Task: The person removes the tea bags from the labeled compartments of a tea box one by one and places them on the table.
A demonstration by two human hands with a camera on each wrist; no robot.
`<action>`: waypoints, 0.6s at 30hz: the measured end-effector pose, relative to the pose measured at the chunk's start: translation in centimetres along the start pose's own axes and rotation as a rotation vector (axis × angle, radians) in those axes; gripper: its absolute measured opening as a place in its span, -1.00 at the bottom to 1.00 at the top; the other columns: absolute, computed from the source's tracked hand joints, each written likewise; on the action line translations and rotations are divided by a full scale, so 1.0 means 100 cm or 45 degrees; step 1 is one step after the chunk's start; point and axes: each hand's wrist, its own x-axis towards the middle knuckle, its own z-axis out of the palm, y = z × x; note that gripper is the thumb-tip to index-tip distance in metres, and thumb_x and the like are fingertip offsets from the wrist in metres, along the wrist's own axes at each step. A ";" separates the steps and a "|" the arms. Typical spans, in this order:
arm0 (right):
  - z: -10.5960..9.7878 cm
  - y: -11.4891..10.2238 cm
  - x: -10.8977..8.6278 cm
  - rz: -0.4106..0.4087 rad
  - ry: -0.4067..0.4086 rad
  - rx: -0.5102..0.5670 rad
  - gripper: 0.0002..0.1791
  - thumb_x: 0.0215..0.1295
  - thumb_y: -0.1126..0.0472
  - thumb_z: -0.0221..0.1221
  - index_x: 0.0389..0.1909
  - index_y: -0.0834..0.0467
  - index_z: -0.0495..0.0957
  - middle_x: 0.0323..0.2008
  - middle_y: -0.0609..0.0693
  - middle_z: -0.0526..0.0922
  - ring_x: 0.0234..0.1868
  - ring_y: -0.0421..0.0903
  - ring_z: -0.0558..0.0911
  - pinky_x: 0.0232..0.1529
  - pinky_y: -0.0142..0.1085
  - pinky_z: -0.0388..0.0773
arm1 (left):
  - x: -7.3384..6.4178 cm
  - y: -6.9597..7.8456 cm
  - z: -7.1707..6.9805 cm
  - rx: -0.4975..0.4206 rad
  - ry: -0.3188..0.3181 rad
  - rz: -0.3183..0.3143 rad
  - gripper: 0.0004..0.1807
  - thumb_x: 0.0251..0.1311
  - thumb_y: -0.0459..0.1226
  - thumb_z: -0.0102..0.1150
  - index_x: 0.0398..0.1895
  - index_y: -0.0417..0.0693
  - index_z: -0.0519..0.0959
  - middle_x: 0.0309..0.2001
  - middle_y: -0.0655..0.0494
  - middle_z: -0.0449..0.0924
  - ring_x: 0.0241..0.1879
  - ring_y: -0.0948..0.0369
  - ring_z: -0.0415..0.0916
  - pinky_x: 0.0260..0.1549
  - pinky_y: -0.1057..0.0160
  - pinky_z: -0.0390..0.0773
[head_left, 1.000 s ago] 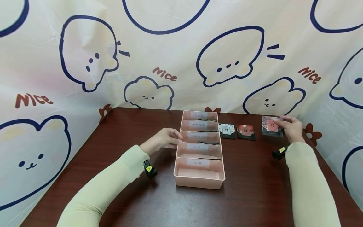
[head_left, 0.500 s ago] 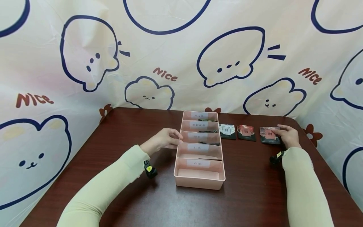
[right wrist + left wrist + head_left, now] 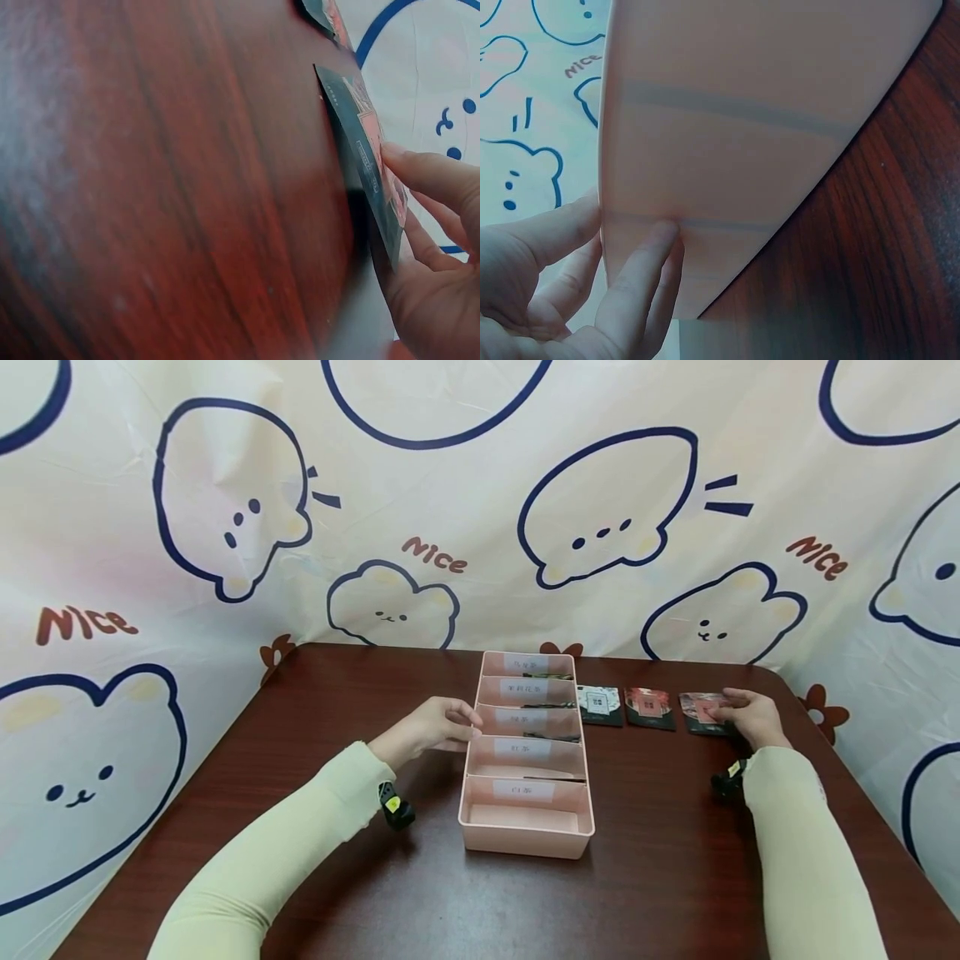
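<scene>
A long pink divided box stands mid-table, its several compartments carrying white labels. My left hand holds its left rim; in the left wrist view, fingers lie on the outer wall while others pass behind the rim. At the right, my right hand pinches a tea sachet with a pinkish-red front and dark lower band. Seen from the right wrist, this sachet is tilted close over the table, thumb on its front. Two more sachets, one red and one pale blue-white, lie between it and the box.
Dark packet edges show inside the farther compartments, and a thin one in the second nearest. The dark brown table ends at a cartoon-printed cloth behind and at both sides.
My right hand has moved the sachet down and slightly left, towards the red one, lowering it close to the table. The left hand and the box have stayed put.
</scene>
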 end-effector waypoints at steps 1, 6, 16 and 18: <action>0.001 -0.001 -0.001 -0.015 -0.002 -0.010 -0.29 0.30 0.16 0.20 0.38 0.35 0.21 0.30 0.42 0.31 0.11 0.12 0.37 -0.13 -0.37 0.47 | 0.000 0.000 0.000 -0.010 -0.003 0.002 -0.74 0.14 -0.42 0.30 -0.11 -0.31 0.55 -0.10 -0.12 0.54 -0.25 0.15 0.61 -0.09 0.06 0.67; 0.005 -0.005 -0.004 -0.033 -0.006 -0.019 -0.32 0.34 0.11 0.17 0.35 0.38 0.24 0.36 0.42 0.21 0.30 0.25 0.24 0.27 0.11 0.31 | 0.001 0.000 -0.001 -0.030 -0.010 0.009 -0.77 0.14 -0.45 0.29 -0.13 -0.30 0.55 -0.12 -0.12 0.55 -0.26 0.17 0.60 -0.04 0.01 0.64; 0.008 -0.013 -0.005 -0.001 -0.017 -0.062 -0.32 0.32 0.11 0.19 0.33 0.41 0.25 0.35 0.45 0.19 0.26 0.27 0.23 0.30 0.14 0.26 | 0.001 0.000 -0.001 -0.005 -0.002 0.006 -0.75 0.13 -0.43 0.31 -0.13 -0.28 0.56 -0.09 -0.13 0.54 -0.24 0.15 0.59 -0.02 0.00 0.63; 0.009 -0.013 -0.005 0.004 -0.017 -0.072 -0.32 0.32 0.10 0.20 0.32 0.41 0.26 0.35 0.45 0.19 0.26 0.27 0.24 0.30 0.14 0.25 | 0.001 -0.001 -0.001 -0.005 0.000 0.002 -0.75 0.12 -0.43 0.32 -0.12 -0.28 0.56 -0.08 -0.13 0.55 -0.23 0.14 0.60 -0.03 0.00 0.63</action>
